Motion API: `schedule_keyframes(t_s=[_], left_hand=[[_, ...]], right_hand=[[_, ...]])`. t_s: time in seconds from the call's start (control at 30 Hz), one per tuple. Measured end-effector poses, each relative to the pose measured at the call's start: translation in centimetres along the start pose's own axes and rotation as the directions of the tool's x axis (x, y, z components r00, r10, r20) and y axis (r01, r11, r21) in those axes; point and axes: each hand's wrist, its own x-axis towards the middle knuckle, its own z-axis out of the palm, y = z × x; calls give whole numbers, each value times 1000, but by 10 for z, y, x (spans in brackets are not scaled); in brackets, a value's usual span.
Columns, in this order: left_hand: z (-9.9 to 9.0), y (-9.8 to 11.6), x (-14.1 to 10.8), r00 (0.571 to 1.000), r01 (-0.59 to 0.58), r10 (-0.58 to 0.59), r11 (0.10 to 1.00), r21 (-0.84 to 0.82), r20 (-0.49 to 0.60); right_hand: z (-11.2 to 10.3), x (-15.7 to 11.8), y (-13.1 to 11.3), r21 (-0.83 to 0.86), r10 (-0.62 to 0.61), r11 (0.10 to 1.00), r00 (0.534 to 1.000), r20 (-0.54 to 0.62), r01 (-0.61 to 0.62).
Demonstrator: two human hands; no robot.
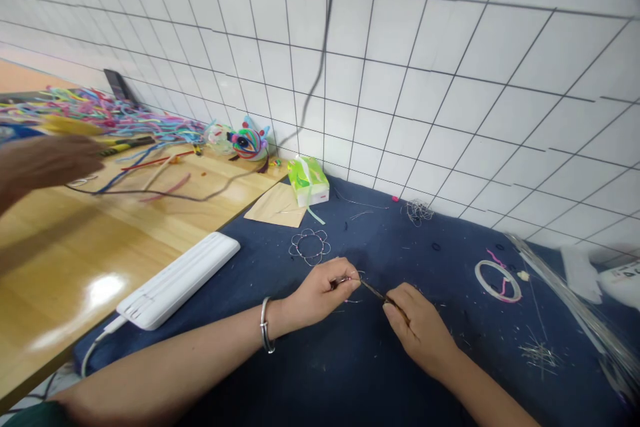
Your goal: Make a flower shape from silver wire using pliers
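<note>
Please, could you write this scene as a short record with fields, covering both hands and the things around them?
Left hand: pinching thin wire
Right hand: gripping a slim dark tool, tip at the left fingertips; exact type unclear
Left wrist: silver bracelet
Beyond left hand: flower-shaped wire piece, lying flat
Left: white device with cable
Near wall: green box, wire tangle
Far left: another person's hand, blurred
</note>
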Motion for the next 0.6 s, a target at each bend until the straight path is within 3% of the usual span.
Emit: schedule_keyframes(t_s=[0.6], left_hand=[[-1, 2, -2, 998, -59, 60, 997, 57, -16]], right_hand=[[3, -2, -1, -5, -8, 1000, 1000, 12, 8]])
